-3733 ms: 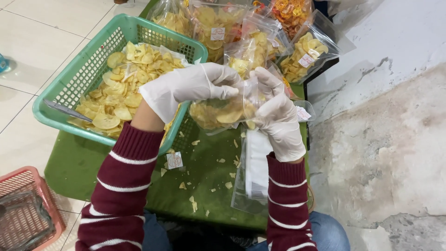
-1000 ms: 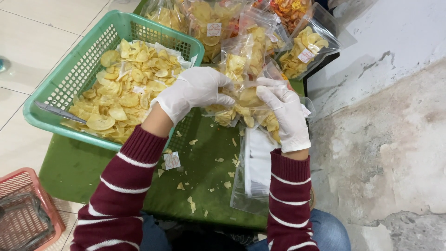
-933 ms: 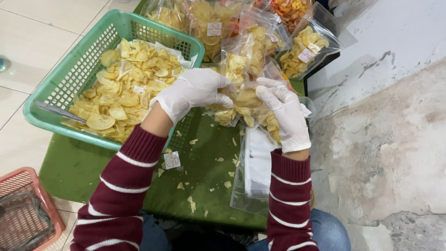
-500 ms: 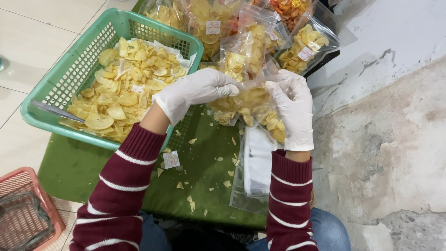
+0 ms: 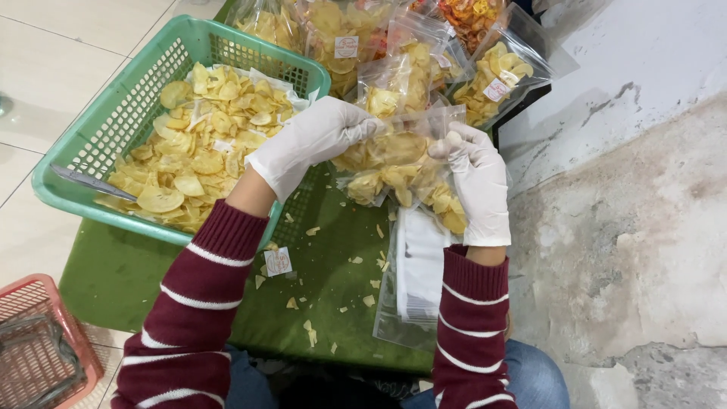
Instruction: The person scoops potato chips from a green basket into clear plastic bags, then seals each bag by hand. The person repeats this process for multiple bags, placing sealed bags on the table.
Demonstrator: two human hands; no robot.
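A clear plastic bag of yellow chips (image 5: 401, 170) hangs between both gloved hands above the green table (image 5: 136, 280). My left hand (image 5: 314, 140) pinches the bag's top left edge. The top right corner is gripped by my right hand (image 5: 477, 185). Loose yellow chips fill a green plastic basket (image 5: 98, 136) on the left, lined with white paper. Metal tongs (image 5: 91, 182) lie along the basket's near side. A stack of empty clear bags (image 5: 413, 288) lies on the table under my right forearm.
Several filled chip bags (image 5: 401, 45) are piled at the far edge of the table. A small round label (image 5: 278, 262) and chip crumbs lie on the green surface. A red basket (image 5: 38, 348) stands on the tiled floor at lower left. A rough concrete wall (image 5: 636, 212) runs along the right.
The filled bag has been lifted and turned upright between both hands. My right hand slid up to the bag's top corner. My left hand now pinches the top edge.
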